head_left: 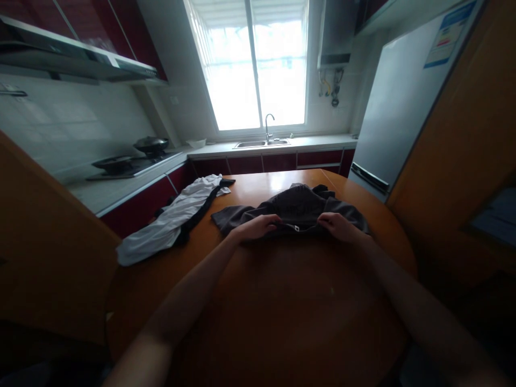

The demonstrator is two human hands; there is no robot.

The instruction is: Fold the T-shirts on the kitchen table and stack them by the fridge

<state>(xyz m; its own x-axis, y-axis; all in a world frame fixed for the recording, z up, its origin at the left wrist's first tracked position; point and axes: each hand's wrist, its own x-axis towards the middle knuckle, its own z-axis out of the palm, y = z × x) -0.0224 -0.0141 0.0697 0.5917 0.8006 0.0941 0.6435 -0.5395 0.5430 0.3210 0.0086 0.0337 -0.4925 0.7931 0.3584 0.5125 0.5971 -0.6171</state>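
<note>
A dark grey garment point(296, 207) lies bunched on the round wooden table point(282, 301), in the middle and towards the far side. My left hand point(258, 227) grips its near edge on the left with the fingers curled over the cloth. On the right, my right hand point(338, 226) pinches the same near edge. A small white tag or button shows on the hem between the two hands. Both forearms stretch out across the table towards the garment.
A white garment with dark trim point(173, 220) hangs over the table's left edge. Behind are a counter with a hob and pans point(129, 161), a sink with a tap point(264, 141) under a bright window, and a fridge point(399, 107) at the right.
</note>
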